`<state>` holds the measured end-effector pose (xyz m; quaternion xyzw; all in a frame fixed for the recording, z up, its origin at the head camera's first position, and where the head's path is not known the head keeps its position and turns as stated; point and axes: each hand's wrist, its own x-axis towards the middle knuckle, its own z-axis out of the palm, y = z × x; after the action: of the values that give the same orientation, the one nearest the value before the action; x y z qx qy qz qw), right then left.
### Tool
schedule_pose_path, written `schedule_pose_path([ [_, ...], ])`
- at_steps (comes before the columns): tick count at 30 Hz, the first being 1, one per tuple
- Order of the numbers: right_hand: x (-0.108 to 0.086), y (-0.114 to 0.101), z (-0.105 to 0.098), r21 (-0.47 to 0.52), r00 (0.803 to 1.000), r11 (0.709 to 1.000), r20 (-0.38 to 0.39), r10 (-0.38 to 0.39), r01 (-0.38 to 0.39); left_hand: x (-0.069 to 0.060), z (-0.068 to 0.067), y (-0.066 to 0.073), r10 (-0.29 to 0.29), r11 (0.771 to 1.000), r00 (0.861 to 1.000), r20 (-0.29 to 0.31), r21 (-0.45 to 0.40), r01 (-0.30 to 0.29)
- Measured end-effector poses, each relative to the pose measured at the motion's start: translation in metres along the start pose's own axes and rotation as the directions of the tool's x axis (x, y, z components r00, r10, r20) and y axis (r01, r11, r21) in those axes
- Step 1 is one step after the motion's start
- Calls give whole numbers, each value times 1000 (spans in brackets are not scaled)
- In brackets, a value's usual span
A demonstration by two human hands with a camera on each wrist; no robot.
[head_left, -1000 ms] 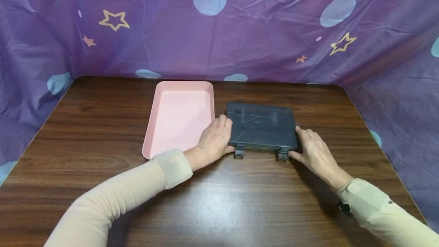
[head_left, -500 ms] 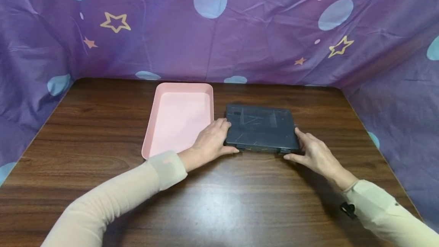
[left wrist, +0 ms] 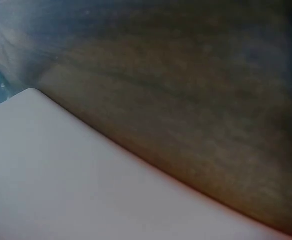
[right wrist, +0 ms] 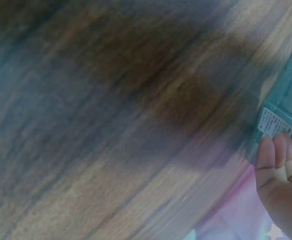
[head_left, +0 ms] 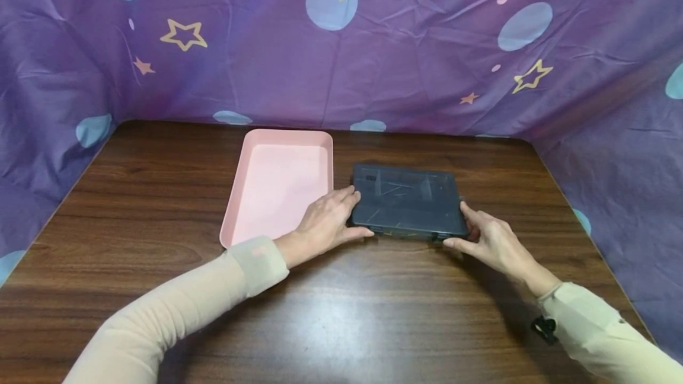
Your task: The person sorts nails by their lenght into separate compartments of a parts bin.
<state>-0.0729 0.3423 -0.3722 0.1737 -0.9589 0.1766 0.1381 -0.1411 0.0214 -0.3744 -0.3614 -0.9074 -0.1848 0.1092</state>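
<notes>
A dark, see-through plastic storage case (head_left: 408, 200) lies on the table, lid down, with two latches along its near edge. My left hand (head_left: 328, 218) holds its left end, fingers along the side and thumb at the near left corner by a latch. At the other end my right hand (head_left: 491, 239) grips the near right corner, thumb in front and fingers on the side. In the right wrist view, the right hand's fingertips (right wrist: 280, 142) touch the case (right wrist: 283, 100) beside a white barcode label. The left wrist view shows no hand.
A shallow pink tray (head_left: 288, 188) stands left of the case, its right rim close to my left hand. The brown wooden table (head_left: 331, 325) ends at a purple curtain (head_left: 277, 46) with stars at the back and sides. A black strap piece (head_left: 544, 329) hangs under my right cuff.
A second ago both latches stuck out from the near edge; they now lie folded up against the case. My thumbs have shifted along the front edge. The tray has stayed put.
</notes>
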Motion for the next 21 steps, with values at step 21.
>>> schedule_pose_path([
  [21,2,-1,2,48,999,998,-26,44,-43,3,-1,2,-34,996,998,56,90,29],
])
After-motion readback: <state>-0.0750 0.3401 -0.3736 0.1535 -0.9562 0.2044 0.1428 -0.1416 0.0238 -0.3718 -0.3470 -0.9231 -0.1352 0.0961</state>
